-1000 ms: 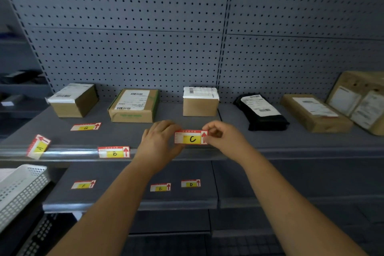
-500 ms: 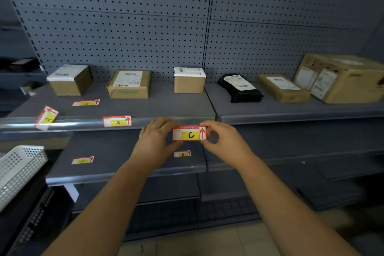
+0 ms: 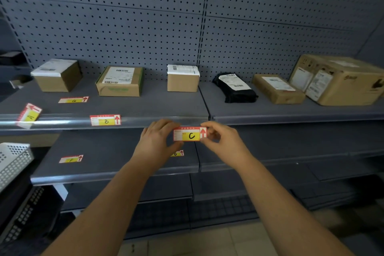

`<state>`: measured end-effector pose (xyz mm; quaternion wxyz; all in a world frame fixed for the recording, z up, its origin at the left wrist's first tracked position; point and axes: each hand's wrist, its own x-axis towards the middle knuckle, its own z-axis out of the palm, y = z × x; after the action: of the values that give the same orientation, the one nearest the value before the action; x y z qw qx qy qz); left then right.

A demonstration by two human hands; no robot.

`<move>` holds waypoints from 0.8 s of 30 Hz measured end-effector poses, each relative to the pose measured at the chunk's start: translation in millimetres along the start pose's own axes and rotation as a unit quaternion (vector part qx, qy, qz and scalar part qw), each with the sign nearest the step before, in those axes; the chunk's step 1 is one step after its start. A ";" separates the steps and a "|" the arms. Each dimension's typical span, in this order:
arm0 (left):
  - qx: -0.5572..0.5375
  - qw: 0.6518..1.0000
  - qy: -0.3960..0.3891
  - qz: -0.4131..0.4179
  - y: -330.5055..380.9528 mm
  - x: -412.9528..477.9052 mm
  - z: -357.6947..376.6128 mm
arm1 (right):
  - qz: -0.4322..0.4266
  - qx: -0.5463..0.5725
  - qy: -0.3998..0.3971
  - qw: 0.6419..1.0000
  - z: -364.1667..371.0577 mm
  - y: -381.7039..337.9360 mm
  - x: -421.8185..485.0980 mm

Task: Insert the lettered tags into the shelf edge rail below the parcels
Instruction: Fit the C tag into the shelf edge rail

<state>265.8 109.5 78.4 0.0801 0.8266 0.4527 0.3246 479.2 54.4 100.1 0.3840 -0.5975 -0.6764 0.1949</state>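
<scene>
A red, white and yellow tag C (image 3: 190, 134) is pinched at its two ends by my left hand (image 3: 158, 141) and my right hand (image 3: 222, 141). It hangs just below the clear shelf edge rail (image 3: 145, 121), under a small brown parcel (image 3: 182, 78). Tag B (image 3: 105, 119) sits in the rail below a flat parcel (image 3: 120, 81). Tag A (image 3: 29, 115) leans tilted at the rail's left end. Tag G (image 3: 73, 100) lies flat on the upper shelf. On the lower shelf lie tag F (image 3: 71, 159) and a tag (image 3: 178, 153) half hidden behind my left hand.
More parcels stand along the upper shelf: a box (image 3: 56, 75) at far left, a black bag (image 3: 235, 87), a flat box (image 3: 277, 89) and a large carton (image 3: 336, 79) at right. A white perforated basket (image 3: 12, 160) juts out at lower left. Pegboard backs the shelves.
Both hands stay on tag C. The view has pulled back and tilted, so the tag now shows just under the rail rather than in front of the upper shelf.
</scene>
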 end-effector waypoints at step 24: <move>0.091 0.992 0.024 -0.082 -28.7 53.5 65.9 | 0.021 0.052 -0.011 0.998 -17.7 68.6 115.8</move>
<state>306.3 179.6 39.8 0.0203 0.7826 0.5483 0.2940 538.7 176.3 94.8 0.4030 -0.5885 -0.6571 0.2438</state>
